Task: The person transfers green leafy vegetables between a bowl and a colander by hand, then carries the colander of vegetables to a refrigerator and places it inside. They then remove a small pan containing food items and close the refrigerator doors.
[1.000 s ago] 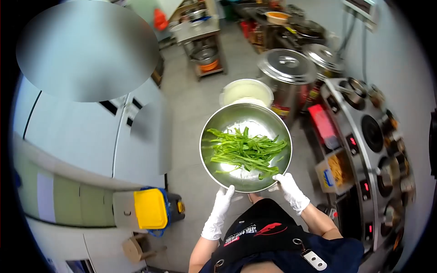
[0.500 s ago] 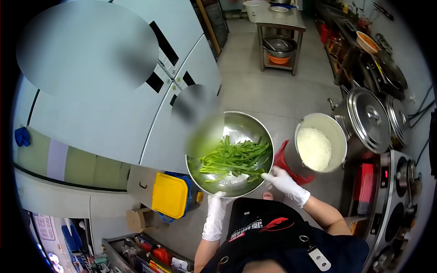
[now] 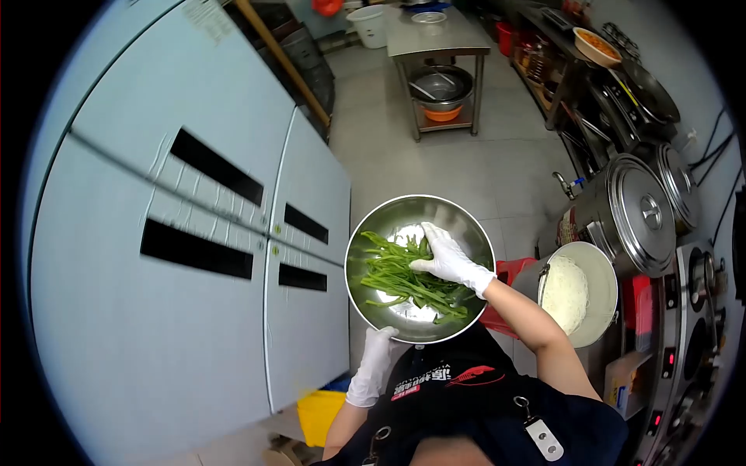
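Observation:
I hold a wide stainless steel bowl (image 3: 359, 311) against my apron. Long cut leafy greens (image 3: 396, 272) lie in a loose heap in it. My left hand (image 3: 378, 351), in a white glove, is closed on the bowl's near left rim. My right hand (image 3: 449, 258), also gloved, reaches over the right rim into the bowl. It rests on the right side of the greens with its fingers stretched out and the thumb apart. What lies under that palm is hidden.
To the right, a deep pot (image 3: 602, 299) holds pale noodle-like strands (image 3: 565, 295); a red stool (image 3: 509, 272) stands partly beneath it. Behind it is a large lidded steel pot (image 3: 639, 213). Tall fridge doors (image 3: 311, 202) line the left, and a steel table (image 3: 435, 39) stands ahead.
My right hand has left the bowl's near rim and moved onto the greens inside. The bowl now sits further right in view; my left hand keeps its hold on the rim.

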